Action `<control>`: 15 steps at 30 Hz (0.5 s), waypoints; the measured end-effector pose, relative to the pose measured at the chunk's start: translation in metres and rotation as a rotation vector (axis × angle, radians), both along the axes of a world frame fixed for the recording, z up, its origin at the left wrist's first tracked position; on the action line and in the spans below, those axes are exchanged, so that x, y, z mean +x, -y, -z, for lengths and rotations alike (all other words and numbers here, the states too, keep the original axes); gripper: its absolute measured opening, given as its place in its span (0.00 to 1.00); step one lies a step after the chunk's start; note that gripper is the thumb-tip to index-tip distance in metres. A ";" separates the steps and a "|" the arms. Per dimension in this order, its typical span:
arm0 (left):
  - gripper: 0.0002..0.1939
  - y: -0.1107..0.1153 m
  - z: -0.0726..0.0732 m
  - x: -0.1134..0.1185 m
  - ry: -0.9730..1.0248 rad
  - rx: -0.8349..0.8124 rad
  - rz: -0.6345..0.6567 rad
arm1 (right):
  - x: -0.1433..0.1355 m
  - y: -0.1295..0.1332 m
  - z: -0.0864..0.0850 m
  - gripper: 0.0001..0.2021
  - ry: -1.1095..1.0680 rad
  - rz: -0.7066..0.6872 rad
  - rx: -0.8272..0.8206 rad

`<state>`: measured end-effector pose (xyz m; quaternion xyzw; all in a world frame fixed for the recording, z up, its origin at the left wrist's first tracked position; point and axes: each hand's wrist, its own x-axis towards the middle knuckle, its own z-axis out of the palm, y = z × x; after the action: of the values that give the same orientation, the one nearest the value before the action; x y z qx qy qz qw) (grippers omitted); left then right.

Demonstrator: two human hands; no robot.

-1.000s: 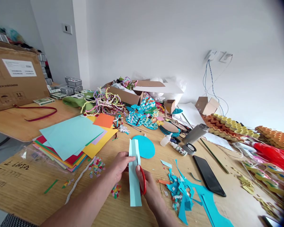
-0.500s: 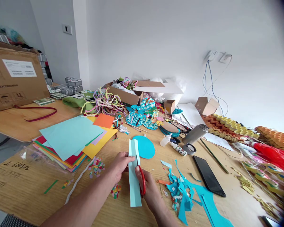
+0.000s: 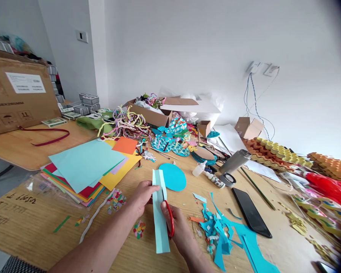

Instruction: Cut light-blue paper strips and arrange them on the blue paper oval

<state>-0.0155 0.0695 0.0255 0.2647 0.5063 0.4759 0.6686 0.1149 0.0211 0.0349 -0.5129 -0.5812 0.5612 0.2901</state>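
Note:
A long pale blue paper strip [image 3: 160, 235], creased lengthwise, is pinched in my left hand [image 3: 144, 195], thumb on top near its upper half. My right hand [image 3: 177, 223] grips red-handled scissors [image 3: 172, 220], whose blades lie along the strip by my left thumb. How far the blades have cut is hard to see. Behind the strip, a bright blue paper oval [image 3: 174, 177] rests flat on the table. Blue paper scraps [image 3: 218, 227] lie right of my right hand, and small coloured paper dots [image 3: 139, 229] sit beside my left forearm.
Stacked coloured paper [image 3: 85, 167] lies to the left. On the right are a glue bottle [image 3: 199, 169], a tape roll [image 3: 227, 179], a grey flask [image 3: 235, 161] and a black phone [image 3: 251, 212]. Pipe cleaners [image 3: 127, 123] and a large carton [image 3: 19, 94] stand farther back.
The strip's top end has shifted slightly left and looks less split from the right-hand edge. Both hands have moved slightly left with the strip and scissors.

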 end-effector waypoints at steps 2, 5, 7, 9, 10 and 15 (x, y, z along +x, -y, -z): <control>0.13 0.000 0.002 0.000 0.004 0.002 0.012 | 0.000 0.000 -0.002 0.33 0.003 0.001 0.005; 0.13 0.000 0.005 0.002 0.010 0.008 0.029 | -0.001 0.000 -0.002 0.33 -0.003 0.017 0.003; 0.13 0.001 0.006 0.003 0.012 0.009 0.040 | 0.000 0.000 -0.001 0.32 -0.016 0.033 -0.007; 0.12 0.002 0.007 0.005 0.014 0.010 0.049 | 0.001 -0.001 0.000 0.32 -0.020 0.044 -0.007; 0.12 0.002 0.007 0.005 0.015 0.011 0.053 | 0.002 -0.001 0.001 0.31 -0.019 0.047 -0.002; 0.11 0.003 0.005 0.006 0.019 0.022 0.057 | 0.003 -0.002 0.002 0.32 -0.028 0.047 0.008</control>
<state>-0.0092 0.0662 0.0206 0.2817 0.4869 0.4648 0.6837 0.1174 0.0236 0.0326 -0.5174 -0.5671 0.5590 0.3134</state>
